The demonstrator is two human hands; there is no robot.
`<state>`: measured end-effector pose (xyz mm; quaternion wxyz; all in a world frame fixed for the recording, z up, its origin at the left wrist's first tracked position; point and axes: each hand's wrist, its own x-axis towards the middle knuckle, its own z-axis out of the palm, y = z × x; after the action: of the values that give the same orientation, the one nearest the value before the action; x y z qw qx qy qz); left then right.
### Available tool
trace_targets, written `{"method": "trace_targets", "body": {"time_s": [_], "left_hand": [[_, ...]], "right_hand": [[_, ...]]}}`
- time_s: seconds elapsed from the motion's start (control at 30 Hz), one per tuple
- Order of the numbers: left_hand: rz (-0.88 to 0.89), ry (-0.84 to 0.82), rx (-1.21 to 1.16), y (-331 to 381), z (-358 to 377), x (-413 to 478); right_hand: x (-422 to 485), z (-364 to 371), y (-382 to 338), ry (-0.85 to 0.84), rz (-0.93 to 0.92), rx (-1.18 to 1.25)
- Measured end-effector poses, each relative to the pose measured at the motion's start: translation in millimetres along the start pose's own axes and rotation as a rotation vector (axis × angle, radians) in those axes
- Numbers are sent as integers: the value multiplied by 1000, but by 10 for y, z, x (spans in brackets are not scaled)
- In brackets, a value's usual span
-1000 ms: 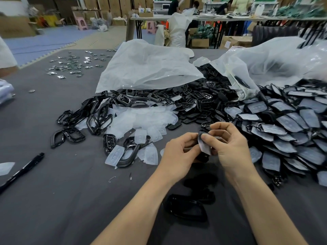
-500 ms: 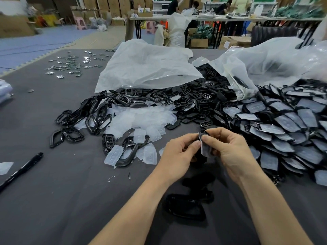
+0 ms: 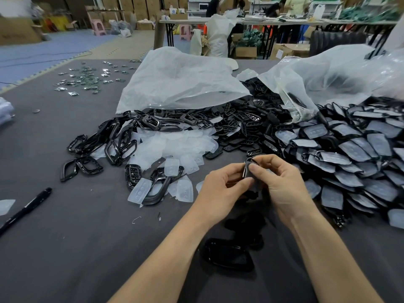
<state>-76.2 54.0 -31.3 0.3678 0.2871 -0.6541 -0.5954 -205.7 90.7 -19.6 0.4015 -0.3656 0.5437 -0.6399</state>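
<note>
Within right hand (image 3: pixel 282 182), black shell (image 3: pixel 247 171)

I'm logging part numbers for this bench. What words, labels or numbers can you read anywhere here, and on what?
No text can be read.
Cardboard box behind the table: white label, too blurred to read.
Black plastic part pinched by the left hand and right hand: no print shows.
Black pen: no marking legible.

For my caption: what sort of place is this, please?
Probably an assembly workshop: heaps of black parts spill from bags onto a table, left hand and right hand hold one part, cartons stand behind.
</note>
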Motion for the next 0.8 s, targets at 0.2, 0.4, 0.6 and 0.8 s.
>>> {"method": "trace_targets", "body": {"time_s": [0.2, 0.4, 0.6, 0.8], "left_hand": [[1, 24, 8, 7, 1, 7], [-12, 40, -25, 12, 4, -5], [0, 60, -27, 10, 9, 0], [-14, 34, -4, 9, 8, -2]], "right_hand": [[-18, 11, -29, -6, -27, -45], [-18, -19, -41, -8, -53, -106], [-14, -41, -73, -43, -16, -110], [9, -57, -61, -26, -23, -192]]}}
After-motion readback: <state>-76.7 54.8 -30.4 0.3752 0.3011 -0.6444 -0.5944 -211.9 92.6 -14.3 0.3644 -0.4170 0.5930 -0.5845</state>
